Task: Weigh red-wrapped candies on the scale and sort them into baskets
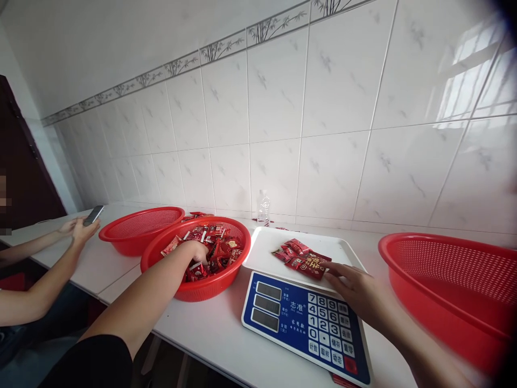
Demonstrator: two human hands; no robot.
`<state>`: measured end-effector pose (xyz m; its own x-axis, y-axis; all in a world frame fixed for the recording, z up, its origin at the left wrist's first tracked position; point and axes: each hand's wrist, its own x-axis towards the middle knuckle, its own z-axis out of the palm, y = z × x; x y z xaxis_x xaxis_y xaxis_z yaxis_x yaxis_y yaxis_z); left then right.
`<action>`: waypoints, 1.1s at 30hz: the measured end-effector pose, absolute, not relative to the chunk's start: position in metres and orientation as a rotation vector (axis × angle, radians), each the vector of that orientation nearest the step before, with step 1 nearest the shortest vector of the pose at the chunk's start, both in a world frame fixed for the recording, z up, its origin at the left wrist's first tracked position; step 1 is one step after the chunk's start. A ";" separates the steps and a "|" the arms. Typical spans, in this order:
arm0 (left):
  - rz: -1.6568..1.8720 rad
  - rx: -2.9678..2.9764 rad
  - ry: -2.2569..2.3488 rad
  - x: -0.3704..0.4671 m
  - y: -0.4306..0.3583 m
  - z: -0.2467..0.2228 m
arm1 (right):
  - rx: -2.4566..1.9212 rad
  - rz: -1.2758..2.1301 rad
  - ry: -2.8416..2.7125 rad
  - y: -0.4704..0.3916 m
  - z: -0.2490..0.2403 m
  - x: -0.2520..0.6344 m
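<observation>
My left hand (196, 252) reaches down into a red plastic basket (186, 291) full of small red snack packets (216, 231). Its fingers are sunk among the packets and hidden. On the right, my right hand (350, 284) is at the white tray (335, 246) of a digital scale (283, 315), its fingers closed at the right edge of a red packet with gold lettering (315, 263). Several smaller red packets (291, 248) lie on the tray beside it. The scale's blue keypad panel faces me, and its displays look blank.
A second red basket (139, 243) stands behind the full one, and a third (444, 247) is at the right. A clear plastic bottle (264, 207) stands by the tiled wall. Another person's hands (81, 230) hold a phone (93, 215) at the left.
</observation>
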<state>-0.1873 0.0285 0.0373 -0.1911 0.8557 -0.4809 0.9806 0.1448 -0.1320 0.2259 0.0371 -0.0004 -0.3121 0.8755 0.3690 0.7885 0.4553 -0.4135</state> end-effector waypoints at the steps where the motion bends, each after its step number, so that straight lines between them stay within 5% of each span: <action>1: -0.672 1.749 2.128 -0.188 0.029 0.037 | -1.384 0.205 -2.160 0.037 0.000 0.226; 7: -0.868 1.622 2.094 -0.189 0.033 0.035 | -1.385 0.198 -2.157 0.036 0.000 0.226; 33: -0.528 1.631 2.151 -0.173 0.023 0.037 | -1.382 0.214 -2.175 0.036 0.001 0.226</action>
<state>-0.1726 0.0231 0.0371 -0.2479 0.8194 -0.5169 0.9655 0.2525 -0.0628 0.2258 0.0356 0.0012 -0.3211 0.8751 0.3620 0.7879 0.4589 -0.4105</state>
